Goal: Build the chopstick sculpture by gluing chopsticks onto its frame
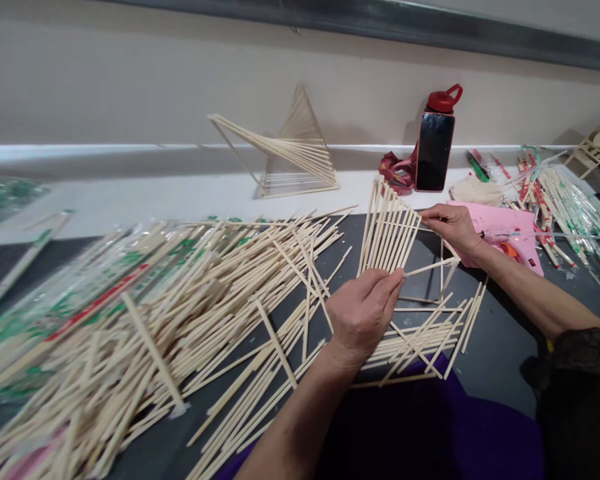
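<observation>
A fan-like structure of wooden chopsticks [387, 230] stands tilted above the dark mat, its sticks set side by side. My left hand [363, 313] is closed around its lower edge, thumb and fingers pinched where the sticks meet. At the upper right edge, my right hand [453, 230] pinches the same structure between thumb and fingers. More chopsticks of it form an open frame toward the right, below my right hand. Several loose chopsticks [420, 337] lie just under the structure, beside my left hand.
A large pile of chopsticks [220, 300], some in wrappers, covers the left. A finished-looking twisted chopstick model [300, 157] stands by the wall. Behind are a phone [434, 152] against a red-lidded bottle [443, 100], a pink glue gun [520, 243] and wrapped chopsticks [570, 193].
</observation>
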Available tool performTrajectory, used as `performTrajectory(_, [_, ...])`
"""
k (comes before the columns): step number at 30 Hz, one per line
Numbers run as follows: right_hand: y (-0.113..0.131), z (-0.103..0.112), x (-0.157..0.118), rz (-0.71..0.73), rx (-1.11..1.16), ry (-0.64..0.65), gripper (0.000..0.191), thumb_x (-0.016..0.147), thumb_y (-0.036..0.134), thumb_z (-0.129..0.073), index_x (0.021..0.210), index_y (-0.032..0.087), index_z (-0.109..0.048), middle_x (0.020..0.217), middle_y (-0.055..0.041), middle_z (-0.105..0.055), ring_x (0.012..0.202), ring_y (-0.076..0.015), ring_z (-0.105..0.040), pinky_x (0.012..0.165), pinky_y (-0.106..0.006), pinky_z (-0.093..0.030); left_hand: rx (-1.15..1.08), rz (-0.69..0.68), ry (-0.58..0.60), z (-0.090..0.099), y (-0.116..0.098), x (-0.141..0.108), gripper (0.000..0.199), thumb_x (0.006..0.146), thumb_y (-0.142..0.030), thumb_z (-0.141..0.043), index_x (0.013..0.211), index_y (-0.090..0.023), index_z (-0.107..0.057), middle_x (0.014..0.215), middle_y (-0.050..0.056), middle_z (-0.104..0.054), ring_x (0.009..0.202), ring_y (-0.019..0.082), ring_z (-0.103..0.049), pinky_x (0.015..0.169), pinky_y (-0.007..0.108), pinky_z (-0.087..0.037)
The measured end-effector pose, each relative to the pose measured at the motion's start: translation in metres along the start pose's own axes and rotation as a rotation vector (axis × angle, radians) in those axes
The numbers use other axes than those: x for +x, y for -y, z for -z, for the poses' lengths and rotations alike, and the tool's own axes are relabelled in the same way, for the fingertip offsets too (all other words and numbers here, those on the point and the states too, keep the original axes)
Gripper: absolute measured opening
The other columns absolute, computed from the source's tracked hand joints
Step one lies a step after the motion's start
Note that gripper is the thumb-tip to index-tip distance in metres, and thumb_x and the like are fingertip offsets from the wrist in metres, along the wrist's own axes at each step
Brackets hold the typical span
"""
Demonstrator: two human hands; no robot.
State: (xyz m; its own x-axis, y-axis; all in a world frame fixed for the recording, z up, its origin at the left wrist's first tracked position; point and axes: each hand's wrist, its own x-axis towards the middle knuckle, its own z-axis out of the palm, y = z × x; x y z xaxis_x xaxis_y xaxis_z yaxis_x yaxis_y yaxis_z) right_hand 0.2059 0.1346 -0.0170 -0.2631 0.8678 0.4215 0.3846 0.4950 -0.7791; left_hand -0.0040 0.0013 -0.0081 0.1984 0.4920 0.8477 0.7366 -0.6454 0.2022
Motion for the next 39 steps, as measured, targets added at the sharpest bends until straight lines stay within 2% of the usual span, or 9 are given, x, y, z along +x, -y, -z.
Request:
performTrajectory(6, [0.002,-0.001,0.000,-0.018,0.039,-0.012,0.013,0.075,0.027,-0.069,0.082,0.021,-0.078,0.081,-0.0018,-0.076,0.076,-0.0165,-0.068,0.073,-0.027,-0.051,0.001,-0.014,-0.004,-0.001,0.001,-0.002,0.015,0.083,-0.013,-0.067,0.097,-0.016,-0.067,0.076,0.001,-0.070,0.066,0.010,-0.063,0.059,0.020,-0.048])
performTrajectory(13, [0.007,0.006,0.011,-0.362,0.336,0.132,0.021,0.064,0.028,-0.074,0.080,0.015,-0.078,0.074,-0.0031,-0.074,0.068,-0.0156,-0.065,0.070,-0.029,-0.051,0.003,0.002,0.015,0.000,0.002,-0.002,0.014,0.083,-0.013,-0.067,0.097,-0.016,-0.068,0.077,0.001,-0.071,0.066,0.010,-0.065,0.059,0.019,-0.050])
performTrajectory(16, [0.005,0.009,0.017,-0.431,0.427,0.222,0.023,0.060,0.025,-0.076,0.080,0.014,-0.079,0.074,-0.0044,-0.074,0.068,-0.0151,-0.065,0.071,-0.029,-0.051,0.023,0.003,0.023,0.002,0.002,-0.001,0.013,0.083,-0.013,-0.067,0.095,-0.017,-0.069,0.077,0.001,-0.071,0.065,0.010,-0.065,0.059,0.020,-0.049])
performTrajectory(20, [0.002,0.012,0.020,-0.414,0.452,0.289,0.019,0.061,0.023,-0.074,0.077,0.015,-0.078,0.072,-0.0043,-0.074,0.067,-0.0144,-0.064,0.069,-0.028,-0.050,0.018,-0.007,0.044,0.005,0.004,-0.002,0.015,0.081,-0.012,-0.068,0.096,-0.017,-0.069,0.080,0.002,-0.072,0.066,0.010,-0.066,0.060,0.020,-0.050])
performTrajectory(25, [0.003,0.013,0.018,-0.383,0.437,0.268,0.016,0.061,0.022,-0.073,0.073,0.013,-0.077,0.070,-0.0028,-0.073,0.066,-0.0129,-0.062,0.068,-0.027,-0.047,0.011,-0.026,0.046,0.005,0.006,-0.003,0.019,0.081,-0.011,-0.069,0.099,-0.018,-0.069,0.081,0.002,-0.072,0.066,0.010,-0.066,0.061,0.020,-0.050])
performTrajectory(31, [-0.001,0.010,0.019,-0.397,0.425,0.272,0.017,0.061,0.025,-0.071,0.071,0.012,-0.075,0.060,-0.0008,-0.067,0.055,-0.0106,-0.054,0.057,-0.025,-0.041,0.007,-0.035,0.042,0.004,0.007,-0.004,0.021,0.080,-0.010,-0.070,0.099,-0.018,-0.068,0.080,0.002,-0.072,0.066,0.011,-0.066,0.060,0.019,-0.051])
performTrajectory(39, [-0.007,0.012,0.019,-0.384,0.379,0.307,0.021,0.065,0.026,-0.071,0.080,0.013,-0.078,0.068,-0.0035,-0.071,0.057,-0.0101,-0.055,0.056,-0.024,-0.040,0.012,-0.032,0.046,0.005,0.008,-0.005,0.022,0.080,-0.011,-0.069,0.100,-0.019,-0.068,0.081,0.002,-0.071,0.067,0.010,-0.066,0.062,0.020,-0.051])
